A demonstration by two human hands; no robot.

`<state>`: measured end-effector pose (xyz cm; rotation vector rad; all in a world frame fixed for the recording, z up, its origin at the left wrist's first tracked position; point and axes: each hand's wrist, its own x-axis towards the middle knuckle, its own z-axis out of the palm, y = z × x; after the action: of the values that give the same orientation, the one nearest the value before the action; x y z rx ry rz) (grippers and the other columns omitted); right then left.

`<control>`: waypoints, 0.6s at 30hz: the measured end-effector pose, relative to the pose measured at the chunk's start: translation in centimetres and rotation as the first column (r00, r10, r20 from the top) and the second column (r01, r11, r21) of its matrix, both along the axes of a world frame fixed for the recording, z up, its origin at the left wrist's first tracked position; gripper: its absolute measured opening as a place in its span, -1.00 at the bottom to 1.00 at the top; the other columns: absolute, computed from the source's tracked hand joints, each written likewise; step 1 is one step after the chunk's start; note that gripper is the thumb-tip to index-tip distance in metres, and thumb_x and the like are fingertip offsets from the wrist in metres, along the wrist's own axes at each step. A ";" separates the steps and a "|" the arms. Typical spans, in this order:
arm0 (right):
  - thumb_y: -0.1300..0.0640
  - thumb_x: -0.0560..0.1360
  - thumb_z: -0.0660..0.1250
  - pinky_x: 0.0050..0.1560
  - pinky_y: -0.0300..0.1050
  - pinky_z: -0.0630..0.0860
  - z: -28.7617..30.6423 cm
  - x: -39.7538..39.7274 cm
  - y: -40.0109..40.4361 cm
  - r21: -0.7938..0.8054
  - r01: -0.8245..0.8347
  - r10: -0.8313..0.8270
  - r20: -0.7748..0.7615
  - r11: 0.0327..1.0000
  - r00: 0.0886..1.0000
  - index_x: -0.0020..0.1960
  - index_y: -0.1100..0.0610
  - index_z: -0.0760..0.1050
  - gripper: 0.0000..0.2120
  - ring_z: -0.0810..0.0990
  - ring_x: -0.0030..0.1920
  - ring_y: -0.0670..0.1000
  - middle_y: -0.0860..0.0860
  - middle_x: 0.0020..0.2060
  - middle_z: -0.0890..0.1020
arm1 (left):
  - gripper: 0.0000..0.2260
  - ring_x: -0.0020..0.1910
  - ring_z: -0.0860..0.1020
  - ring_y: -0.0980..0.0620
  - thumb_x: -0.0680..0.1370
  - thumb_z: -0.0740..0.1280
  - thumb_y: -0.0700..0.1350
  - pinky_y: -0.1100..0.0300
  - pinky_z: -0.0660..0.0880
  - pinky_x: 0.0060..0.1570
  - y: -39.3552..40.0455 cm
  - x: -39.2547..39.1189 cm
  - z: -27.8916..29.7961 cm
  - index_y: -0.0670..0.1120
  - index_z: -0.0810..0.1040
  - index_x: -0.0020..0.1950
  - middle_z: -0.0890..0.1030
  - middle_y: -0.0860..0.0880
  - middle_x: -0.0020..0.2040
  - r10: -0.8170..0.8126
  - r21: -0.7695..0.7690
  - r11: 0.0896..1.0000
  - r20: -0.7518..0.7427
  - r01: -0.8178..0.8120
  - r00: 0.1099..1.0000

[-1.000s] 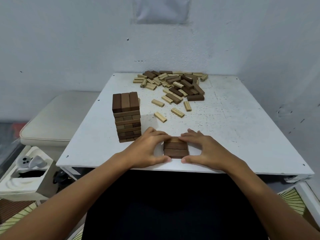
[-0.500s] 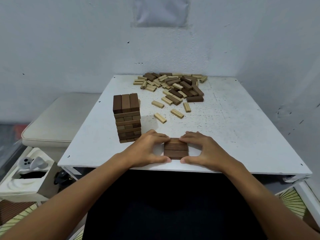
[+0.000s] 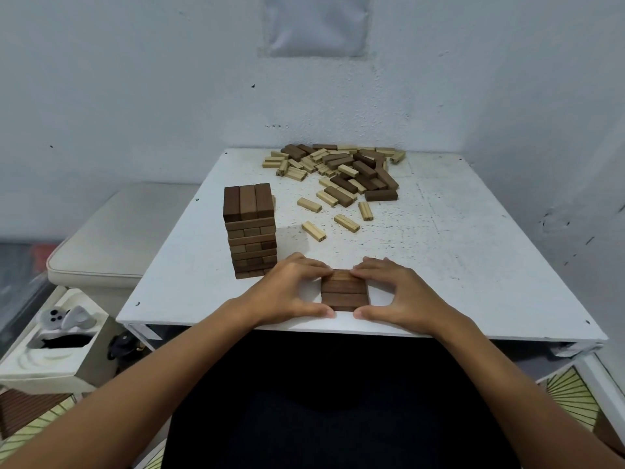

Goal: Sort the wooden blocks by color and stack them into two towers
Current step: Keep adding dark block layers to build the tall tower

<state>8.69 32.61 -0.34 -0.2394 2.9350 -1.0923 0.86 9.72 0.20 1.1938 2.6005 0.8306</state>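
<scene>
Three dark blocks (image 3: 344, 292) — two hands.

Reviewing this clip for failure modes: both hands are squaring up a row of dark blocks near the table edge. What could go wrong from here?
1. The dark block row, held between the left hand and right hand, sits close to the table's near edge; a slip could drop blocks off it.
2. The dark tower stands just beside the left hand; a knock while lifting the row could topple it.
3. Carried loose, the row may split apart on the way up.
</scene>
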 end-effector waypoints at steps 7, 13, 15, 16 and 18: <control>-0.13 0.31 0.56 0.40 -0.20 0.15 -0.2 0.0 0.0 -0.007 0.005 -0.005 -0.010 1.000 1.000 0.35 -0.12 0.48 -0.36 0.26 0.37 -0.27 -0.18 0.37 0.44 | -0.36 0.24 0.36 0.15 0.41 0.48 0.17 0.15 0.34 0.18 0.0 0.0 0.0 -0.04 0.45 0.42 0.52 0.03 0.33 0.002 0.004 1.000 0.014 -0.002 1.000; -0.12 0.31 0.57 0.35 -0.25 0.16 -0.1 -0.1 0.0 -0.002 -0.001 0.001 -0.030 1.000 1.000 0.35 -0.10 0.49 -0.36 0.26 0.33 -0.30 -0.19 0.34 0.45 | -0.36 0.24 0.35 0.16 0.41 0.49 0.16 0.17 0.33 0.16 0.0 0.0 0.0 -0.04 0.45 0.42 0.52 0.03 0.33 0.004 -0.002 1.000 0.024 -0.004 1.000; -0.11 0.31 0.57 0.31 -0.28 0.16 -0.1 -0.1 0.0 0.009 -0.002 0.002 -0.033 1.000 0.999 0.35 -0.08 0.50 -0.37 0.26 0.30 -0.32 -0.21 0.31 0.45 | -0.37 0.23 0.35 0.17 0.41 0.49 0.15 0.17 0.34 0.15 0.0 0.0 0.1 -0.05 0.46 0.41 0.53 0.03 0.31 0.006 0.001 1.000 0.018 -0.006 1.000; -0.10 0.31 0.57 0.29 -0.30 0.17 0.0 -0.1 -0.1 0.011 -0.003 0.003 -0.038 1.000 0.999 0.34 -0.08 0.50 -0.37 0.28 0.29 -0.31 -0.21 0.30 0.46 | -0.38 0.22 0.35 0.17 0.41 0.49 0.15 0.18 0.34 0.14 0.0 0.0 0.1 -0.05 0.47 0.41 0.53 0.03 0.31 0.007 0.001 1.000 0.013 -0.007 1.000; -0.09 0.30 0.58 0.23 -0.37 0.21 0.0 -0.1 -0.1 0.006 -0.004 0.004 -0.052 1.000 0.999 0.32 -0.05 0.53 -0.38 0.35 0.26 -0.28 -0.18 0.28 0.49 | -0.39 0.19 0.36 0.17 0.41 0.50 0.14 0.20 0.33 0.11 0.1 0.0 0.2 -0.05 0.48 0.39 0.54 0.03 0.29 0.010 0.001 1.000 0.000 -0.010 1.000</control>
<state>8.59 32.51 -0.36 -0.2769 2.9812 -1.0930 0.89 9.82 0.36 1.1820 2.6084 0.8339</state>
